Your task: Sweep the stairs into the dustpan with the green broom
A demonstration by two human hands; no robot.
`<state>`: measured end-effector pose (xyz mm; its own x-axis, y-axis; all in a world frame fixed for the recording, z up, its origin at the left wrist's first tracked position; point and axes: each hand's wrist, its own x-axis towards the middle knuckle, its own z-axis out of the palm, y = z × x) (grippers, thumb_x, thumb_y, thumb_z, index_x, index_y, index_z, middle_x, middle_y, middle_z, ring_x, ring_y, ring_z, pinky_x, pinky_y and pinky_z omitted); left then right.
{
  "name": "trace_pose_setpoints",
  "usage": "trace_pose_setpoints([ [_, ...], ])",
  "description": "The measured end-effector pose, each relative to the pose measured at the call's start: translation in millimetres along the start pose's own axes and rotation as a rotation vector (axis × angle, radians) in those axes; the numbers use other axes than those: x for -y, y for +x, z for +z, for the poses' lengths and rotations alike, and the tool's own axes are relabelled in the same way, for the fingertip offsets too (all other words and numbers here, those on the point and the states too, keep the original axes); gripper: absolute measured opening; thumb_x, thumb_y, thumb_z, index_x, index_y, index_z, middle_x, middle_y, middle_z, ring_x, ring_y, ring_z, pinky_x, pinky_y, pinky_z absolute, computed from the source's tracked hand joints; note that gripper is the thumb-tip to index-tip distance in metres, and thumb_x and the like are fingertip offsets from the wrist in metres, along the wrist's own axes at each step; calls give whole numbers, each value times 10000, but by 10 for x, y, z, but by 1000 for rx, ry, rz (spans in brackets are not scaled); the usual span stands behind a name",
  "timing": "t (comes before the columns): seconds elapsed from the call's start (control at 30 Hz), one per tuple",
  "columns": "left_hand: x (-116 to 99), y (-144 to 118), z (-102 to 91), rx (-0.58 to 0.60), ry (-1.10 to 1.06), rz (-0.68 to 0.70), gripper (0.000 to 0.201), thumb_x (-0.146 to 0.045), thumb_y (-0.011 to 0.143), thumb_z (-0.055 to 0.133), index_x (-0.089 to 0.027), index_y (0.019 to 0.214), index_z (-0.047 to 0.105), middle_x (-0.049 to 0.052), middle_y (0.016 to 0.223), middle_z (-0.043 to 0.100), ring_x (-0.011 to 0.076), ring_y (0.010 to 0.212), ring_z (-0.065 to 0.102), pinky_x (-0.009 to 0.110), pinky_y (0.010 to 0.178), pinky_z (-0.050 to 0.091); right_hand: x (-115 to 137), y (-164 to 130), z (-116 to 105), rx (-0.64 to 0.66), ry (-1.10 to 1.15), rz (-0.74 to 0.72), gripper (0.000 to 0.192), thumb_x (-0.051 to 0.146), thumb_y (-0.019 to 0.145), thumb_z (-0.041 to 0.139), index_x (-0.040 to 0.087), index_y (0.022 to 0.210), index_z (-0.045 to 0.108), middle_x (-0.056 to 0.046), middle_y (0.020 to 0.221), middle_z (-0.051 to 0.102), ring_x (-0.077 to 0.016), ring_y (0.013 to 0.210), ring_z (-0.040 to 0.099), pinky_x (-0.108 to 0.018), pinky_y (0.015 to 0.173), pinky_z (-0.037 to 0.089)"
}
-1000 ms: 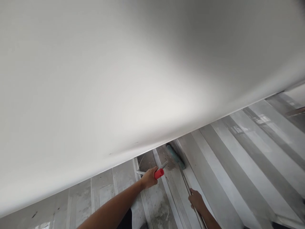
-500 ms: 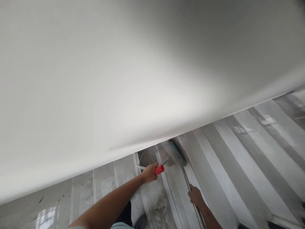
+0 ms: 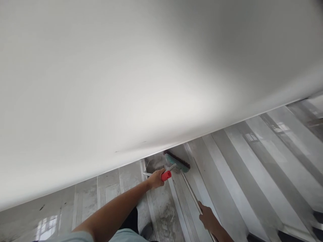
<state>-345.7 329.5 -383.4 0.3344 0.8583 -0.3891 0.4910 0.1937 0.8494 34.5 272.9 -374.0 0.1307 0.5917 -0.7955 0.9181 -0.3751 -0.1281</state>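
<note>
Left hand: closed around the red-handled scraper, blade pointing to 2 o'clock.
Right hand: wrapped around the broom pole.
Broom head: on the stair tread, at 1 o'clock of the scraper, beside the white wall.

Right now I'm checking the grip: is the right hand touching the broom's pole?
Touching. The head view shows the right hand wrapped around the broom's pole, with no gap.

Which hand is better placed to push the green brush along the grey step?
Probably the right hand: it grips the long metal pole of the green brush. The left hand holds a red-handled tool.
</note>
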Motion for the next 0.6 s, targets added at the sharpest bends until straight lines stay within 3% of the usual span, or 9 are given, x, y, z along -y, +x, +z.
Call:
trace_pose_setpoints([
  [0.13, -2, -4, -3, -10, -3, -1, 322, -87, 570, 585, -214, 851, 492, 7, 875, 632, 184, 816, 590, 250, 658, 336, 343, 244, -38, -76, 47, 52, 627, 66, 857, 360, -13, 1477, 302, -211, 1112, 655, -147, 742, 673, -191, 536, 496],
  [0.27, 23, 9, 4, -11, -12, 2, 304, -100, 573, 589, -213, 836, 486, -6, 833, 610, 178, 788, 578, 253, 650, 330, 660, 288, 95, -13, -40, 22, 684, 4, 782, 433, -31, 1458, 337, -232, 1077, 665, -169, 745, 676, -204, 546, 494],
  [0.4, 50, 14, 14, -12, -22, 14, 319, -106, 572, 597, -214, 849, 482, -5, 853, 607, 172, 785, 569, 252, 649, 332, 284, 57, 101, 58, 7, -53, 712, 54, 822, 425, 82, 1515, 268, -148, 1043, 687, -130, 646, 648, -204, 534, 499],
  [0.5, 57, 17, 23, -19, -24, 17, 315, -100, 563, 588, -215, 832, 472, -10, 839, 598, 169, 780, 563, 251, 648, 327, -10, 26, 19, 4, 58, 6, 697, 88, 852, 391, 50, 1524, 211, -122, 913, 705, -128, 570, 618, -210, 491, 489],
  [0.6, 66, 32, 33, -26, -32, 19, 292, -108, 563, 580, -215, 807, 460, -21, 797, 573, 160, 756, 547, 251, 646, 322, 111, 214, -16, -74, 42, 57, 658, 56, 836, 390, 6, 1486, 299, -172, 997, 698, -143, 634, 650, -205, 499, 492],
])
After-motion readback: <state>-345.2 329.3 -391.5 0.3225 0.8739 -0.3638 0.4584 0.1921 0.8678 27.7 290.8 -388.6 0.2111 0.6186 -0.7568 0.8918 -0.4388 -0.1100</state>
